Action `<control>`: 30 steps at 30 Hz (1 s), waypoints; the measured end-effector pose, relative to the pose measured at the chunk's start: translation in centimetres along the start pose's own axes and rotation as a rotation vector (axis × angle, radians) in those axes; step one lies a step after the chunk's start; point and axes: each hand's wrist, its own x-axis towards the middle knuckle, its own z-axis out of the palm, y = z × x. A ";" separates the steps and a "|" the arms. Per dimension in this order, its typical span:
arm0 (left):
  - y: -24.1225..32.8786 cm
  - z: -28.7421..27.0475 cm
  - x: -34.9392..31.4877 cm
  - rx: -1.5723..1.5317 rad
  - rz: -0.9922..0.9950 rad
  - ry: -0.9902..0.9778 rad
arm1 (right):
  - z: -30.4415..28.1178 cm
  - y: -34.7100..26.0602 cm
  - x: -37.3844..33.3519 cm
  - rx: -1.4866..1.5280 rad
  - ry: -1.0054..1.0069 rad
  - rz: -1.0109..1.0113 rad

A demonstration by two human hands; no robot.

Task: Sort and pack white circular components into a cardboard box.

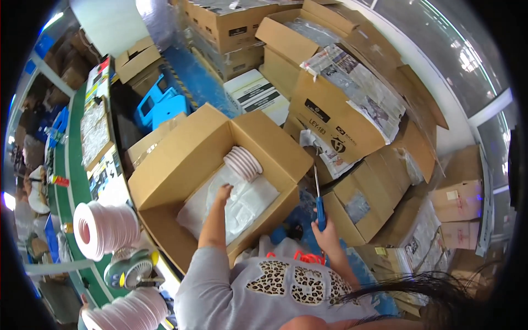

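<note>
An open cardboard box stands in front of me, lined with a clear plastic bag. A stack of white rings, like a coiled hose, lies at its far right corner inside. My left hand reaches into the box with its fingers curled at the bag, seemingly closed on the plastic; the fingertips are partly hidden. Outside the box, on its right, my right hand is closed round the blue handle of a screwdriver. Its long metal shaft points up and away from me.
On the left, large white hose spools and a small fan stand beside a green conveyor. A blue plastic stool is behind the box. Opened cartons with newspaper crowd the right, and stacked cartons stand at the back.
</note>
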 end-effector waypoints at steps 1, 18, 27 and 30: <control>-1.2 1.7 0.8 -0.024 -0.140 -0.002 | 0.0 0.5 -0.9 -0.018 0.025 0.038; -2.1 5.5 11.0 -0.302 -0.158 0.119 | 2.3 4.6 -4.9 -0.088 0.043 0.376; -2.3 0.9 1.3 -0.924 -0.300 0.127 | 0.0 1.4 -1.6 -0.054 -0.080 0.120; -0.5 -1.2 -2.4 -1.023 -0.212 0.128 | -0.9 -0.6 -0.9 0.008 -0.113 0.034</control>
